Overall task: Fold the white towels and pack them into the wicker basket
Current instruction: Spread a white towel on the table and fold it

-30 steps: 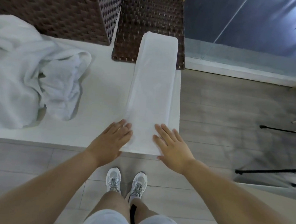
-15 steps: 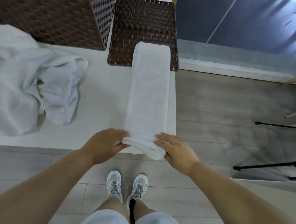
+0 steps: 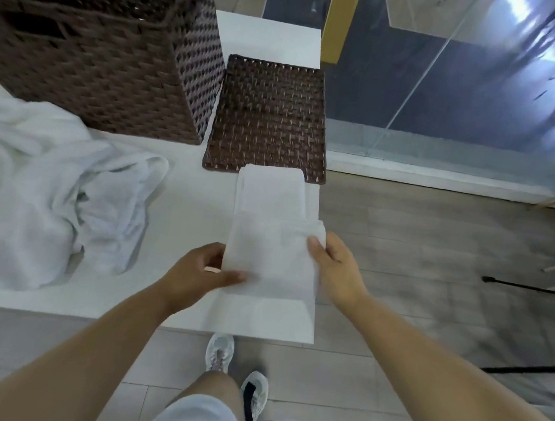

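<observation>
Both hands hold the near flap of the towel (image 3: 271,256) raised and folded forward. The left hand (image 3: 196,270) grips its left edge, thumb lying on top; the right hand (image 3: 334,270) pinches the right edge, thumb on the cloth. Beyond the hands the towel's far end overlaps the lid (image 3: 269,117). The basket (image 3: 93,56) stands far-left; the pile (image 3: 41,187) lies left.

Soft, even daylight; glare streaks the glass panel (image 3: 476,76) at upper right. Motion blur softens everything (edges bow, wide-angle).
</observation>
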`<state>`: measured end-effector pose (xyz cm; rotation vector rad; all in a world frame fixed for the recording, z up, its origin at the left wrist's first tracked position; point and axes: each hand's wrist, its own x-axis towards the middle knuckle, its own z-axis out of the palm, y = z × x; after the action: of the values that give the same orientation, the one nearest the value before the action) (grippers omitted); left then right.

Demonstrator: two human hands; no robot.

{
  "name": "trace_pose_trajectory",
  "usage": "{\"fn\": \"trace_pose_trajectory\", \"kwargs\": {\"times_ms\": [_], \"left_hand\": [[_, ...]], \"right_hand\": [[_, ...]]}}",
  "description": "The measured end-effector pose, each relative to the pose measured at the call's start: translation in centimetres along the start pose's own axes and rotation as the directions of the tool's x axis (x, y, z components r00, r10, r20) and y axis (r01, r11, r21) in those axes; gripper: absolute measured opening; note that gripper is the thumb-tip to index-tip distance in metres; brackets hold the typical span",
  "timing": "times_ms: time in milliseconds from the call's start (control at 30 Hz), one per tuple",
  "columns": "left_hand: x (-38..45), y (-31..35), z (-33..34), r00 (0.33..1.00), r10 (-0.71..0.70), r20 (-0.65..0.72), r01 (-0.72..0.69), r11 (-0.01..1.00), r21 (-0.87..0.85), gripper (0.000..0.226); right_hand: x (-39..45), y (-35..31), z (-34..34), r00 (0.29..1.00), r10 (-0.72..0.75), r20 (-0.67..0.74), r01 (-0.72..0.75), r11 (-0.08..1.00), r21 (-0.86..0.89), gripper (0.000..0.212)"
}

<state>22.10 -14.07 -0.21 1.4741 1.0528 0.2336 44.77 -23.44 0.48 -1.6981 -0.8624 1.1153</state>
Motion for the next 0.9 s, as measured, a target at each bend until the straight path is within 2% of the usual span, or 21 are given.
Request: {"fn": "trace_pose_trajectory", "kwargs": {"times_ms": [67,100,200,233,400,600,733,833,900], "left_hand": [[1.4,0.3,0.4,0.997,-0.008,-0.075,0.010,1.000,0.022,0.030],[2.1,0.6,0.4,0.994,-0.005,-0.108,0.005,1.000,0.003,0.025],[4.5,1.3,0.1,0.991,-0.027,-0.128,0.019,0.998,-0.068,0.019],[5.3,1.5,-0.1,0.993,-0.039,-0.113,0.030,0.996,-0.080,0.019],[9.5,2.3,-1.0,0.993,-0.069,-0.093,0.063,0.995,-0.071,0.016],[13.8,2.2,-1.9,0.984,-0.158,-0.087,0.159,0.987,-0.004,0.015],[15.3,1.4,-1.9,0.981,-0.184,-0.066,0.188,0.979,0.079,0.016],[15.8,1.2,-1.9,0.984,-0.167,-0.056,0.174,0.972,0.158,0.030],[15.6,1.1,-1.9,0.991,-0.105,-0.082,0.124,0.954,0.273,0.047]], "right_hand": [[1.5,-0.1,-0.2,1.000,0.019,0.022,-0.021,0.998,0.065,0.011],[2.2,-0.1,-0.4,0.996,0.034,0.078,-0.040,0.996,0.079,0.002],[4.1,0.4,-1.0,0.968,0.085,0.235,-0.086,0.996,-0.005,0.048],[4.8,0.5,-1.1,0.968,0.093,0.232,-0.087,0.996,-0.036,0.051],[9.3,0.0,-0.6,0.994,0.107,0.021,-0.105,0.993,-0.046,0.031],[14.3,-0.2,1.2,0.960,0.268,-0.084,-0.270,0.963,-0.009,0.021],[15.4,0.1,1.7,0.931,0.327,-0.161,-0.355,0.915,-0.194,0.019],[15.0,-0.2,2.0,0.936,0.300,-0.182,-0.351,0.806,-0.476,0.038],[14.6,-0.4,2.1,0.954,0.216,-0.208,-0.299,0.731,-0.613,0.055]]}}
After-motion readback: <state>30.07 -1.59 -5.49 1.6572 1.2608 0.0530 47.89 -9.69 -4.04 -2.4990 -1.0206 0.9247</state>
